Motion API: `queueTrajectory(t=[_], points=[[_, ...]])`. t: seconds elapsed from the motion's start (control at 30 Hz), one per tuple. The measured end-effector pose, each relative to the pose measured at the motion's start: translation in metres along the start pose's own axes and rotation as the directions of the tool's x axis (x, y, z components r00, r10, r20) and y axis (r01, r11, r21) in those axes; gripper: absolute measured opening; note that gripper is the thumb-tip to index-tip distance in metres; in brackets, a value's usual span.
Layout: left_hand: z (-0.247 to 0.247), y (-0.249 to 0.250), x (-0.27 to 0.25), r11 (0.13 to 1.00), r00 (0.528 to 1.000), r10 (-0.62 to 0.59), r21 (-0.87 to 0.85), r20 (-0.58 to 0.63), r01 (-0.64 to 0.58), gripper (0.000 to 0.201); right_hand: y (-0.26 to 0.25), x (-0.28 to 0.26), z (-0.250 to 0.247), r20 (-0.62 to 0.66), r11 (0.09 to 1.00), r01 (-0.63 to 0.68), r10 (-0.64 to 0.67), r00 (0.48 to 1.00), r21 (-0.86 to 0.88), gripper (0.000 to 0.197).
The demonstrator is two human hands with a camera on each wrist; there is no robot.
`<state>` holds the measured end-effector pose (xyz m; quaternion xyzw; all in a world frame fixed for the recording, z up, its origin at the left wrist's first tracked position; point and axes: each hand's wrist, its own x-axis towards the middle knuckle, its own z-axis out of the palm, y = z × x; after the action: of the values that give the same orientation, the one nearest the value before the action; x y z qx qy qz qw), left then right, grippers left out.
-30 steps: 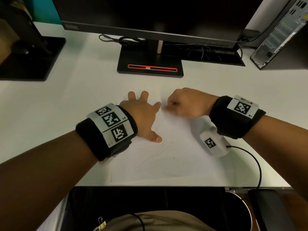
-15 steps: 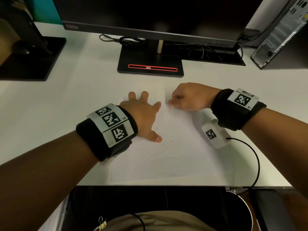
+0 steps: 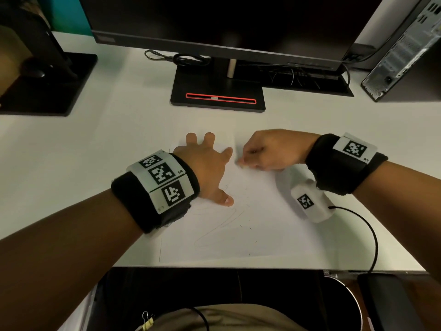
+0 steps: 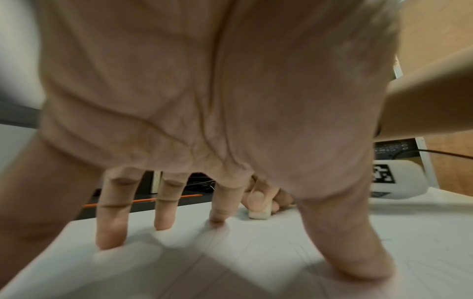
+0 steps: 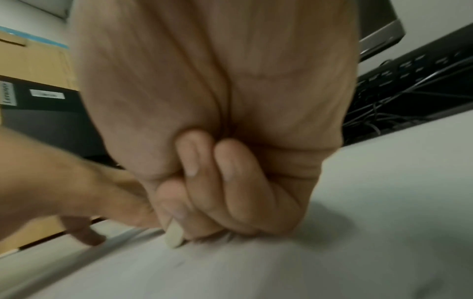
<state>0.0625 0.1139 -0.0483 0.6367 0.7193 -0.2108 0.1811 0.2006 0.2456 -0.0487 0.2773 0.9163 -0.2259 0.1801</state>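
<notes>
White worktop (image 3: 71,151) runs under dark screens. At far left sits a black monitor base (image 3: 47,87), and a second stand with a red stripe (image 3: 218,96) sits farther back, near the middle.

Left of centre, the left grip (image 3: 205,168) lies palm down on a sheet of paper (image 3: 238,235). Its fingers (image 4: 112,222) are straight and spread, with the thumb splayed toward the body. It presses the sheet and holds nothing.

The paper is white and barely stands out from the worktop. It bears faint looping pencil lines and a few small dark ticks, and its near edge lies close to the worktop's front edge.

Just right of the left forefinger is the eraser (image 4: 259,214), a small off-white block with a rounded, worn end. Its lower end touches the paper near the sheet's far edge.

The right grip (image 3: 272,149) pinches the eraser between thumb and fingertips, with the other fingers curled into the palm.

At far right, a computer tower (image 3: 405,48) stands tilted in the picture.
</notes>
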Motion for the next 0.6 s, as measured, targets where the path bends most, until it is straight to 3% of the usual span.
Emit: queueTrajectory(t=[0.13, 0.27, 0.43, 0.6], points=[[0.000, 0.000, -0.001, 1.000, 1.000, 0.005, 0.000, 0.000, -0.005, 0.112, 0.006, 0.007, -0.007, -0.148, 0.998, -0.033, 0.024, 0.989, -0.054, 0.051], [0.000, 0.000, -0.001, 1.000, 1.000, 0.008, -0.015, 0.001, -0.008, 0.109, -0.005, 0.006, 0.003, -0.025, 1.000, 0.018, -0.018, 1.000, -0.004, 0.050], [0.001, 0.001, -0.001, 1.000, 1.000, 0.005, -0.004, 0.012, -0.005, 0.112, 0.002, 0.014, -0.009, -0.148, 0.998, -0.046, 0.039, 0.988, -0.042, 0.052], [0.000, 0.001, 0.000, 1.000, 1.000, 0.001, -0.006, 0.011, -0.001, 0.112, -0.002, 0.012, -0.002, -0.036, 1.000, -0.012, 0.012, 0.999, 0.021, 0.050]])
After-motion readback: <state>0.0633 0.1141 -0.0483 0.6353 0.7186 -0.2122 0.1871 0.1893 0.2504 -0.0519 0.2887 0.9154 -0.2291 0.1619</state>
